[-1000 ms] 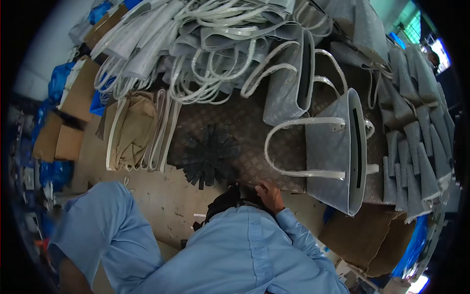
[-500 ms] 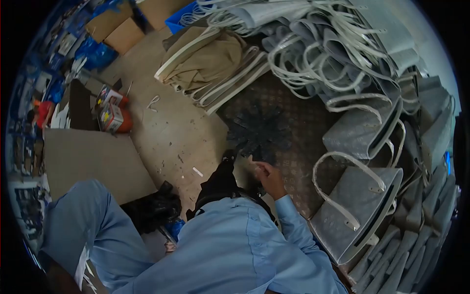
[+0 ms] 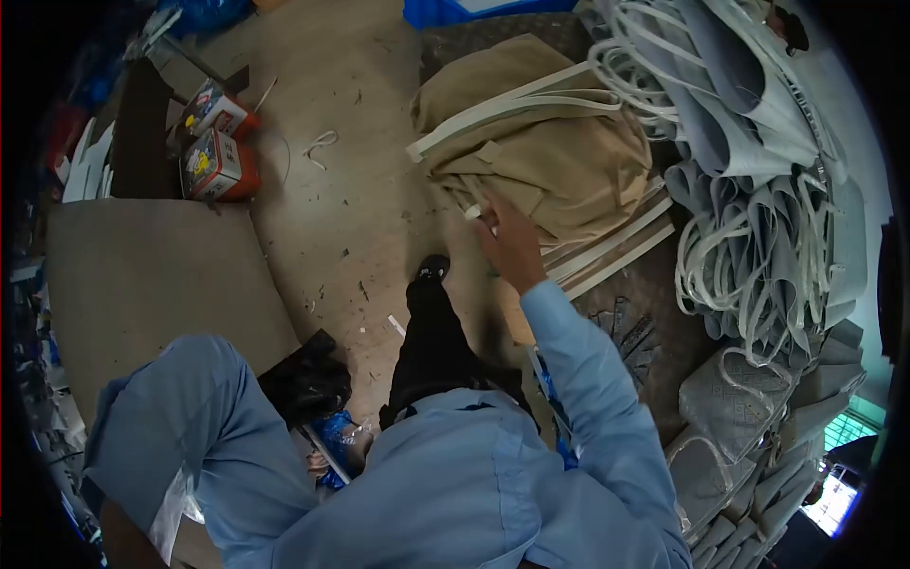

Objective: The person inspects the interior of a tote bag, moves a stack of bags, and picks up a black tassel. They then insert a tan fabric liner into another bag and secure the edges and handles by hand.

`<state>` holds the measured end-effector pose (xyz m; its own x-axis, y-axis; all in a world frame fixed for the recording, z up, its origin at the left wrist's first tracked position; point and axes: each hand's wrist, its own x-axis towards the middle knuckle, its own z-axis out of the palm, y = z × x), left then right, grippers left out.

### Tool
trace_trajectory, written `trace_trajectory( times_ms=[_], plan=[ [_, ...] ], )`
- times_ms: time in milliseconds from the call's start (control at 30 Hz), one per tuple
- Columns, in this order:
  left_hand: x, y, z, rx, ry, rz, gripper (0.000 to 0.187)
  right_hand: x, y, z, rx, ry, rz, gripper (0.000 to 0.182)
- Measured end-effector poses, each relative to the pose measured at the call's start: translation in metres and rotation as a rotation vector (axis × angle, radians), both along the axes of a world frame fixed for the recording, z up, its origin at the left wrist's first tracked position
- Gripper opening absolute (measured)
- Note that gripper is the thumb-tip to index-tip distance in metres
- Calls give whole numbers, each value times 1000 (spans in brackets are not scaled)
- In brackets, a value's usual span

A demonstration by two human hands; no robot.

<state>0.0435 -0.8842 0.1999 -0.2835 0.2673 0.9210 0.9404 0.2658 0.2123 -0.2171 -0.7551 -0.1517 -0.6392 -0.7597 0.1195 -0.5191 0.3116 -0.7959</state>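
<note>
My right hand (image 3: pixel 515 247) reaches forward to the near left edge of a brown cloth bundle (image 3: pixel 559 171). Its fingers are closed at the end of a narrow beige strap (image 3: pixel 466 194) that hangs out of the bundle; the exact grip is partly hidden. Long cream strips (image 3: pixel 507 109) lie over the cloth, and more pale strips (image 3: pixel 616 247) lie beneath it, right of my hand. At the lower left my left sleeve (image 3: pixel 209 417) is bent back, and my left hand is not visible.
Grey bag panels with looped handles (image 3: pixel 739 237) are piled along the right. Grey handbags (image 3: pixel 735 403) stand nearer me. Dark strips (image 3: pixel 630 337) lie fanned right of my sleeve. Red tins (image 3: pixel 220 166) and a cardboard sheet (image 3: pixel 161 280) are at the left, a black bag (image 3: pixel 308 379) below.
My right hand has moved from close to my body, near the dark fanned strips, forward to the brown bundle. The view has shifted, and the bundle now appears larger and nearer.
</note>
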Motion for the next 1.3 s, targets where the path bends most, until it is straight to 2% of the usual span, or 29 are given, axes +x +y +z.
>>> trace_trajectory(
  times_ms=[67,100,167,200,267,300,367,433,467,533,567,600,633,667,700,767,833,867,900,933,967,1000,1067,1133,1200,1267,1300],
  plan=[
    [-9,-47,-3,39,-14,0,35,-10,-64,3,97,389,47,53],
    [-13,-66,-5,57,-2,-9,35,-17,-90,3,113,409,34,53],
    [-17,-101,-13,113,27,-36,36,-23,-129,-6,509,592,232,64],
    [-17,-115,-17,139,43,-40,36,-28,-146,-12,538,610,234,64],
    [-19,-141,-25,201,61,-60,37,-43,-165,-17,778,440,347,46],
    [-20,-153,-31,232,59,-64,38,-46,-161,-13,801,446,346,46],
    [-28,-175,-45,285,35,-93,38,-47,-154,20,549,413,318,37],
    [-37,-204,-71,414,-66,-197,39,-55,-130,50,369,224,290,36],
    [-46,-215,-114,593,-264,-225,39,-53,-115,65,334,193,236,35],
    [-100,-208,-205,1022,-807,142,40,-51,-81,82,201,236,80,31],
    [-143,-195,-241,990,-1091,514,37,-45,-62,82,108,292,-19,29],
    [-170,-183,-282,951,-1263,365,36,-39,-41,77,110,299,-47,29],
    [-195,-161,-326,813,-1410,269,39,-35,-21,69,66,216,-221,31],
    [-219,-129,-347,826,-1525,71,45,-32,-10,66,13,132,-394,32],
    [-239,-101,-348,758,-1529,23,51,-25,-13,65,-3,142,-435,32],
    [-267,-48,-369,703,-1515,-80,54,-7,-34,60,-633,-235,-625,40],
    [-272,-23,-319,807,-1580,-387,54,1,-37,74,-624,-326,-708,52],
    [-275,-15,-325,680,-1480,-341,51,0,-31,77,-450,-216,-809,52],
    [-279,-14,-328,633,-1486,-362,51,-2,-22,81,-270,-116,-907,51],
    [-281,-15,-331,425,-1380,-343,52,-11,1,93,-183,-18,-868,40],
    [-286,-17,-334,224,-1258,-331,52,-11,26,96,-276,-52,-983,34],
    [-297,-18,-342,179,-1245,-364,52,-13,52,99,-374,-73,-1095,29],
    [-313,-19,-369,-394,-935,301,60,0,91,151,-574,-35,-1185,29],
    [-324,-22,-418,-739,-907,587,72,24,141,160,-888,98,-1250,30],
    [-334,-24,-417,-851,-976,590,80,51,172,187,-1179,169,-1347,34],
    [-343,-23,-425,-794,-1066,575,84,83,204,210,-1181,280,-1385,37],
    [-345,-28,-436,-798,-1087,554,85,97,215,222,-1314,238,-1391,38]
  ],
)
